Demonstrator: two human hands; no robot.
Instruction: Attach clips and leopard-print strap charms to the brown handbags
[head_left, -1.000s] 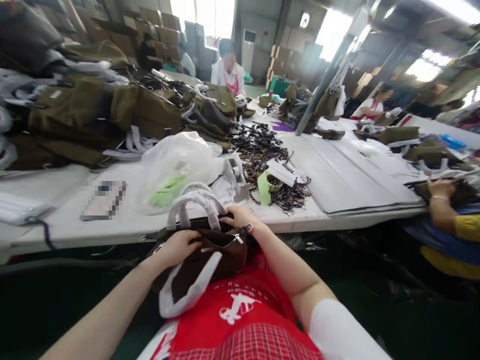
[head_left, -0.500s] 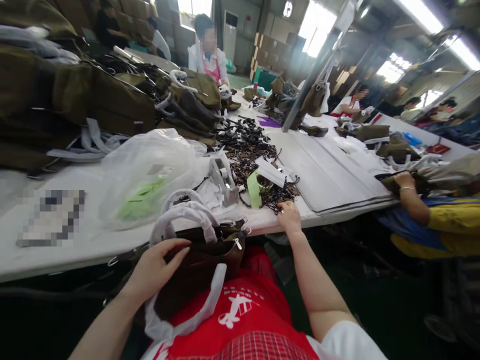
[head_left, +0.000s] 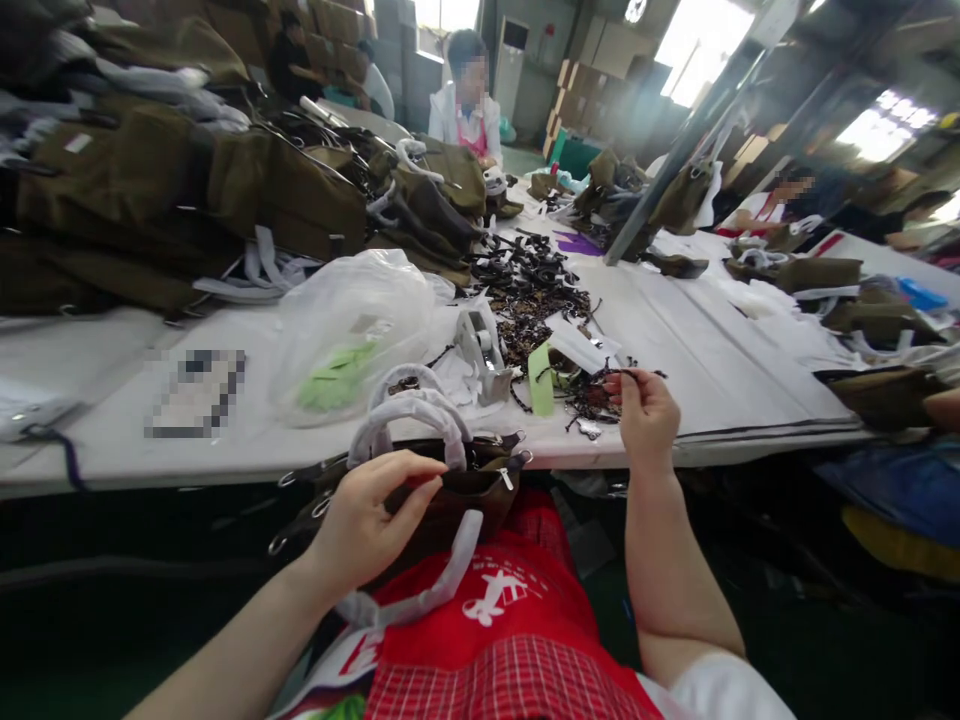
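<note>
A dark brown handbag (head_left: 439, 518) with wrapped handles (head_left: 411, 412) leans between my body and the table edge; its zip pull hangs at the right end. My left hand (head_left: 367, 520) is over the bag's near side, fingers curved and thumb a little apart, with nothing visible between them. At the table's front, my right hand (head_left: 651, 415) pinches a thin dark braided cord (head_left: 628, 373) just above a tangled pile of similar cords (head_left: 536, 325). A light green strip (head_left: 540, 380) and a white paper strip (head_left: 577, 345) lie on that pile.
A grey tape dispenser (head_left: 481, 355) stands left of the cords. Further left are a clear plastic bag (head_left: 352, 320) and a blurred-out flat object (head_left: 196, 393). Brown bags (head_left: 285, 195) are heaped behind. A slanted metal pole (head_left: 660, 175) rises from the table. Other people sit around it.
My right hand has lifted from the cord pile's front edge, moving up and right with a cord pinched in it. My left hand's fingers have shifted rightward over the handbag. The view has turned left.
</note>
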